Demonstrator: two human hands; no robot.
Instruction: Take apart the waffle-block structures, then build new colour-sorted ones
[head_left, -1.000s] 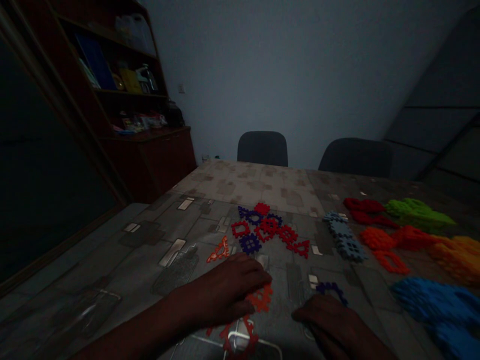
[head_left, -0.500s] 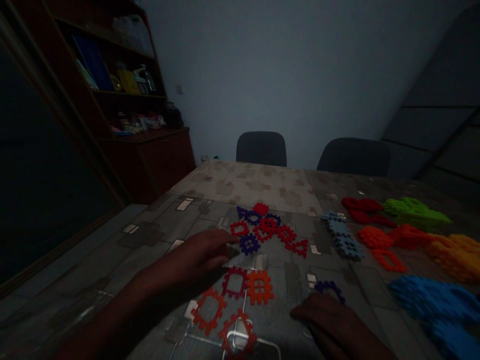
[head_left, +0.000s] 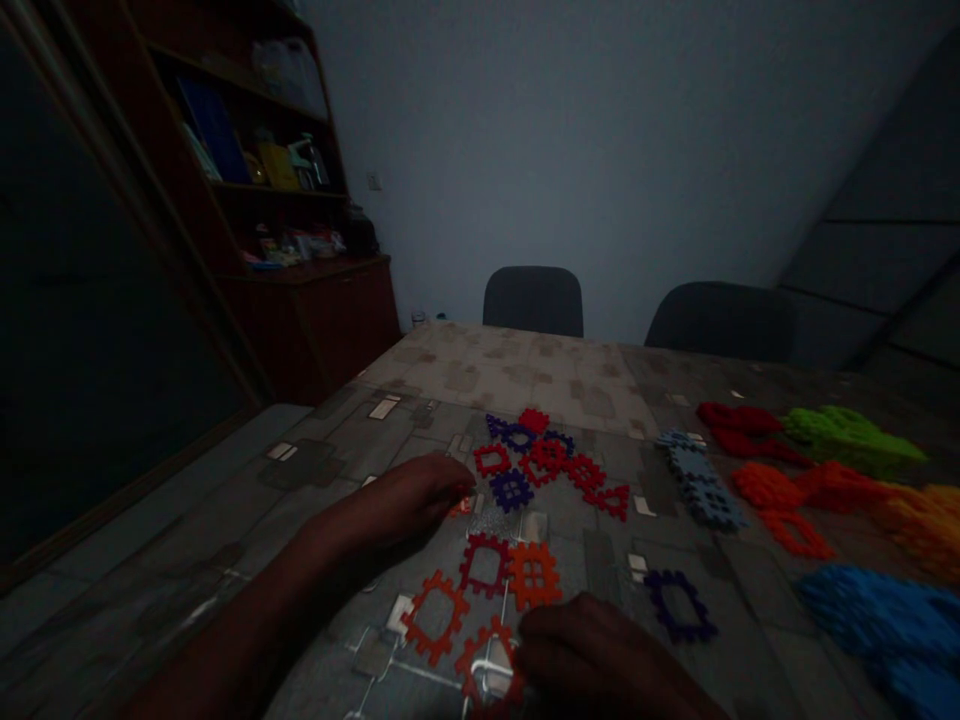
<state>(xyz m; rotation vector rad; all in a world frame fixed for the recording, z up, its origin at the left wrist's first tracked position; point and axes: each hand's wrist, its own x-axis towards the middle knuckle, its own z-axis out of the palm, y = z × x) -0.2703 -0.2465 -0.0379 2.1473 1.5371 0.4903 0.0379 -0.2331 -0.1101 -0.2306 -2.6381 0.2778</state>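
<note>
My left hand [head_left: 424, 492] is over the left-middle of the table, its fingers closed on a small orange-red notched building tile [head_left: 460, 505], mostly hidden beneath the fingertips. My right hand [head_left: 589, 645] has its fingers together at the right edge of a red-orange open-centred tile [head_left: 471, 680]; whatever is under them is hidden. Just beyond lie a dark red square frame tile [head_left: 466, 566] and an orange window tile [head_left: 546, 580], side by side. An orange frame tile [head_left: 415, 620] is to their left. A dark purple frame tile [head_left: 651, 600] lies flat right of my right hand.
Red tiles [head_left: 585, 472] and purple tiles [head_left: 512, 491] spread across the table's middle. To the right are a grey-blue strip of tiles [head_left: 697, 482] and piles of blue [head_left: 885, 620], orange [head_left: 772, 487] and green pieces [head_left: 847, 435]. Two chairs [head_left: 534, 298] stand behind the table.
My right hand has moved left, from beside the purple frame tile to the red-orange tile, uncovering the purple one. Orange-red now shows under my left fingertips. The view has shifted slightly.
</note>
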